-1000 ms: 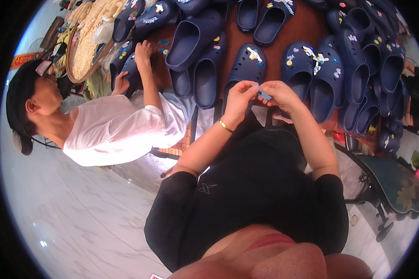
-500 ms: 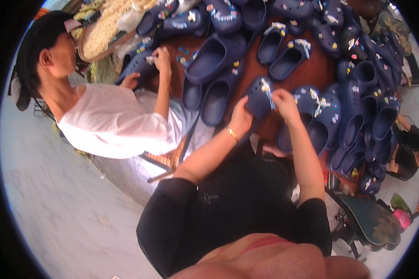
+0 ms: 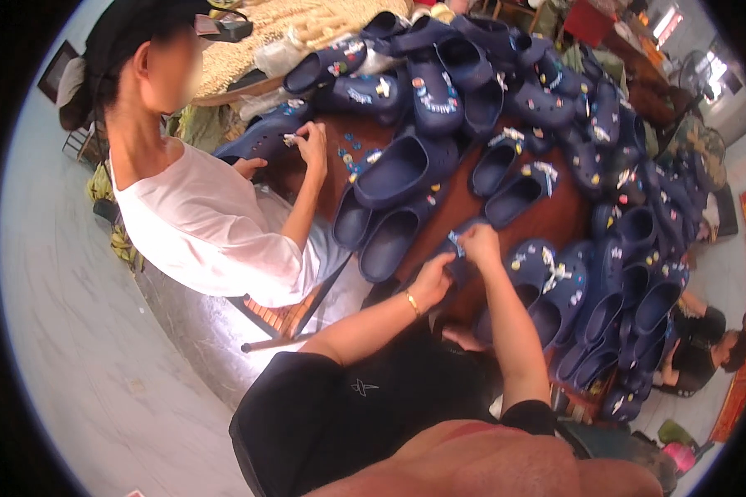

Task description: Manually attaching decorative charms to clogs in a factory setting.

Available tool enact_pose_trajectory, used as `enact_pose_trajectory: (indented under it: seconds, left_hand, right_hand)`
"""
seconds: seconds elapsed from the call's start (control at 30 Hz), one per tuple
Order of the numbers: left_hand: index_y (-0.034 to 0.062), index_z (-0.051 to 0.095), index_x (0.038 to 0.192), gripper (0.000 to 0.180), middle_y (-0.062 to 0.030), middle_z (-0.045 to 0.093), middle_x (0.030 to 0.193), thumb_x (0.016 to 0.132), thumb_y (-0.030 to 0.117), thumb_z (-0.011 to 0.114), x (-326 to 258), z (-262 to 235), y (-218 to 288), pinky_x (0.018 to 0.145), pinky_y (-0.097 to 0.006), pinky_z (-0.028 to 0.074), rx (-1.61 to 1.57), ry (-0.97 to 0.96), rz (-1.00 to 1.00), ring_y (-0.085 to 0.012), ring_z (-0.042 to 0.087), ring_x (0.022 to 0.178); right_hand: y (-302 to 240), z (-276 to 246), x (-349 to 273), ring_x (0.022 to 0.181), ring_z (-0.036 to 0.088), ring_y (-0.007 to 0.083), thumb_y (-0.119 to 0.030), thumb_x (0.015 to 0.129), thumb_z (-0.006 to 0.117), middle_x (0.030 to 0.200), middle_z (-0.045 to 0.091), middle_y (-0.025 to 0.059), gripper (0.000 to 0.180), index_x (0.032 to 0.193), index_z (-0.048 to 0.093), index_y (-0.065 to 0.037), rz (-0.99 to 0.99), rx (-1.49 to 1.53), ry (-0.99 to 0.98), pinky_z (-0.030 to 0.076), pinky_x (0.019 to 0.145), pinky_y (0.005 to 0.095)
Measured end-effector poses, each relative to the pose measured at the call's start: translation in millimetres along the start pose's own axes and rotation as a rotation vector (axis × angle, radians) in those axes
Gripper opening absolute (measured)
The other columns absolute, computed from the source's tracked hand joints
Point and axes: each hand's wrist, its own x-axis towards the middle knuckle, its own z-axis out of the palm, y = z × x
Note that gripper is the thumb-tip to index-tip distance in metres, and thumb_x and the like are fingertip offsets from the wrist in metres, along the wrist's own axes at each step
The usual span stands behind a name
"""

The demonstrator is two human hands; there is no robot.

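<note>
My left hand [image 3: 433, 282] is closed around a navy blue foam clog [image 3: 462, 277] with holes in its upper, held low over the near side of the table. At the clog's top, my right hand [image 3: 479, 243] pinches a small blue-and-white charm [image 3: 453, 241], fingers pressed against the upper. My hands hide most of this clog. Just beyond lie two navy clogs [image 3: 515, 201] with white charms at their toes. To the right of my right hand, another charm-covered pair [image 3: 565, 277] sits close by.
At left, a co-worker in a white shirt [image 3: 215, 219] holds a navy clog [image 3: 267, 139] and a small white charm [image 3: 290, 139]. Loose blue charms [image 3: 347, 153] dot the brown tabletop [image 3: 547, 219]. Clogs pile up at the back and right. Another person [image 3: 695, 356] is low at far right.
The clog in my hands has tilted, so its decorated upper shows less. My right hand has come closer to my left. The whole view has shifted; the co-worker still holds clog and charm.
</note>
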Motion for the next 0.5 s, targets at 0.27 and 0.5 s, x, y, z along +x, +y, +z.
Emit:
enact_pose_trajectory:
  seconds: [0.27,0.5]
  left_hand:
    - [0.0034,0.051,0.107,0.026,-0.0078,0.058,0.104,0.083,0.013,0.053,-7.8,8.4,8.1,0.088,-0.036,0.040,0.050,0.024,0.023,-0.0190,0.054,0.098]
    - [0.0014,0.053,0.105,0.025,-0.0077,0.059,0.102,0.083,0.013,0.053,-0.4,-6.1,-1.1,0.086,-0.036,0.042,0.129,0.036,0.032,-0.0186,0.056,0.096]
  right_hand:
    - [-24.2,-23.9,3.2,0.046,0.058,0.0182,-0.018,0.072,0.067,0.057,0.059,0.0116,0.023,0.068,0.059,0.003,0.211,0.000,-0.298,0.046,0.043,0.0302]
    - [-35.4,-22.2,20.6,0.069,0.065,0.0219,-0.031,0.070,0.069,0.068,0.065,0.0108,0.031,0.068,0.065,0.000,0.293,-0.251,-0.469,0.049,0.065,0.0332]
